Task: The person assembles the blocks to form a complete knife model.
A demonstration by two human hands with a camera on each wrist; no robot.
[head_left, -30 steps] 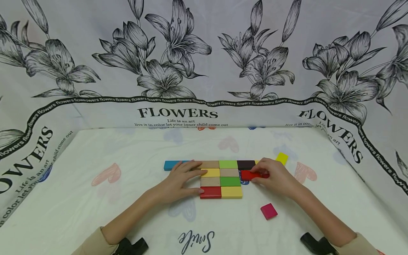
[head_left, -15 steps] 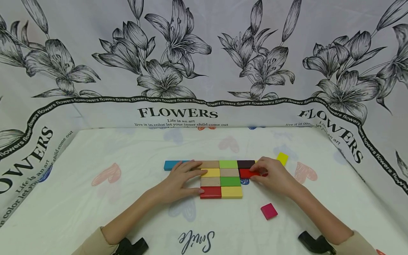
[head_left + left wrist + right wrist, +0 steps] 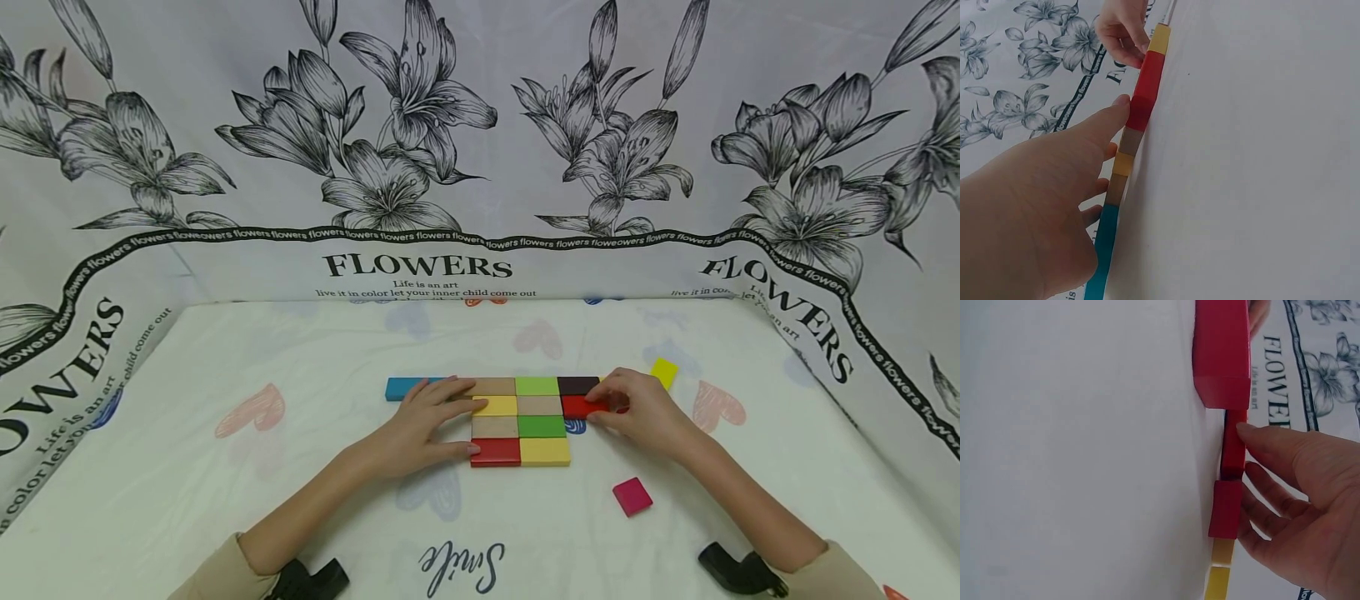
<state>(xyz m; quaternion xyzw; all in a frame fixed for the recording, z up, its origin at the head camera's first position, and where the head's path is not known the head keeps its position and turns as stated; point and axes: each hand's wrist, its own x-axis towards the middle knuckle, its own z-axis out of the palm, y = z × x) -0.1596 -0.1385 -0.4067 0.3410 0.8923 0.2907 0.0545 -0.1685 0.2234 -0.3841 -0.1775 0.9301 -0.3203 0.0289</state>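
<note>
Flat coloured blocks lie edge to edge in rows in the head view. My right hand (image 3: 647, 410) pinches a red block (image 3: 579, 407) between thumb and fingers. That block lies along the front of a black block (image 3: 577, 386), its left end at a tan block (image 3: 539, 406). My left hand (image 3: 423, 425) rests at the left ends of the rows, fingers spread. Its thumb touches a front red block (image 3: 495, 452), and its fingers reach a yellow block (image 3: 497, 406) and the back row. A blue block (image 3: 407, 389) is partly hidden behind that hand.
A loose crimson block (image 3: 633, 497) lies in front of the right hand. Beyond that hand, a bright yellow block (image 3: 665, 372) sits at an angle. A green block (image 3: 542, 427) and a yellow block (image 3: 545, 452) form the right ends of the front rows.
My right hand has slid the red block left and slightly back, up to the tan block and along the black one. The left hand has stayed in place.
</note>
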